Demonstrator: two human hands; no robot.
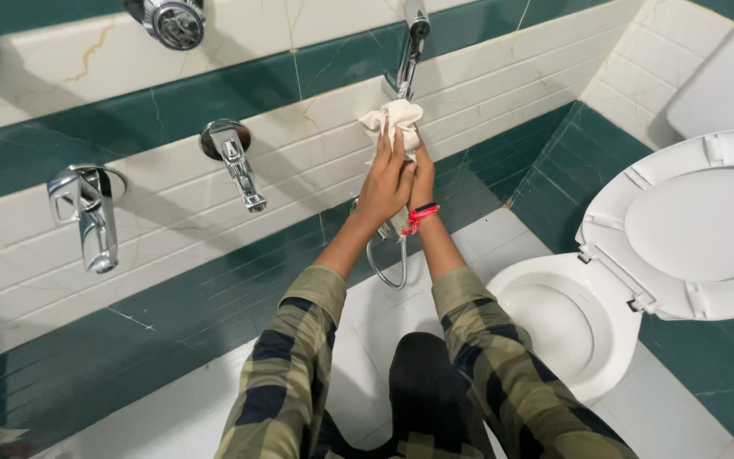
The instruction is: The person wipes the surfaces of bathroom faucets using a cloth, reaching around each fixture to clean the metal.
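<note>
Both hands are raised against the tiled wall, pressed together around a crumpled cream-white cloth (394, 119). The left hand (386, 183) lies in front, its fingers stretched long and flat up over the cloth, pressing it rather than curling into a fist. The right hand (422, 174) sits just behind and beside it, mostly hidden; its fingers appear to close on the cloth from the far side, though how tightly cannot be told. A red thread band (420, 214) circles the right wrist.

The cloth is bunched at the lower end of a slim chrome hand-spray fitting (412, 47) mounted on the wall. That fitting's long axis runs nearly upright with a slight lean — its top tilts toward the right, its lower end disappears into the cloth. A chrome flexible hose (381, 265) loops down below the hands, close to the wall.

To the left on the same wall are a chrome tap with a downward spout (235, 161), a chrome lever tap (87, 212) further left, and a round chrome knob (176, 21) near the top edge. The wall (172, 280) is banded in dark green and white marble-look tiles.

To the right stands a white ceramic toilet bowl (554, 323) with its white seat and lid (690, 221) lifted back — well apart from the hands. Both sleeves (290, 357) are an olive and navy check.
</note>
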